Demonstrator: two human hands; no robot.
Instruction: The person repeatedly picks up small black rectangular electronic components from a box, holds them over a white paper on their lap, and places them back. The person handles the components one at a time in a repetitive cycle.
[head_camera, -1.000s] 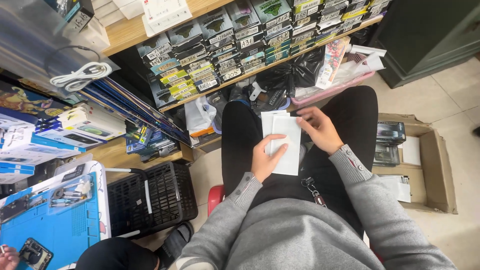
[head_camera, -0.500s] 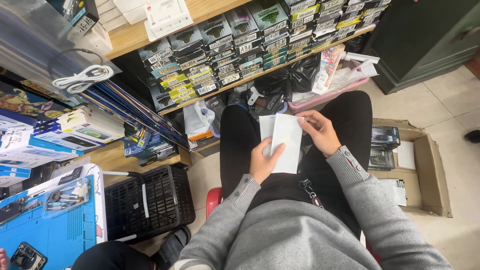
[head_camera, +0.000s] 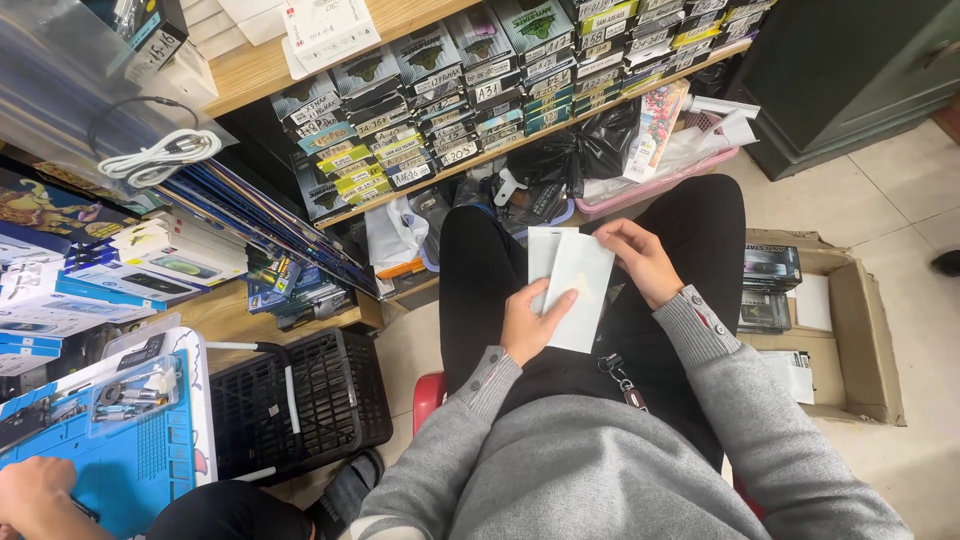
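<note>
I sit with black trousers and grey sleeves, looking down at my lap. My left hand (head_camera: 530, 325) grips two flat white packets (head_camera: 570, 280) from below, thumb laid across the front one. My right hand (head_camera: 640, 260) pinches the upper right edge of the front packet. The packets overlap, the rear one showing at the upper left. Both rest above my thighs.
Wooden shelves (head_camera: 250, 75) with rows of small labelled boxes stand ahead. A black plastic basket (head_camera: 300, 400) sits on the floor at left, an open cardboard box (head_camera: 850, 320) at right. A blue work mat (head_camera: 100, 440) and another person's hand (head_camera: 30, 490) lie at lower left.
The packets have shifted slightly higher and to the right in my hands; my grip on them stays the same.
</note>
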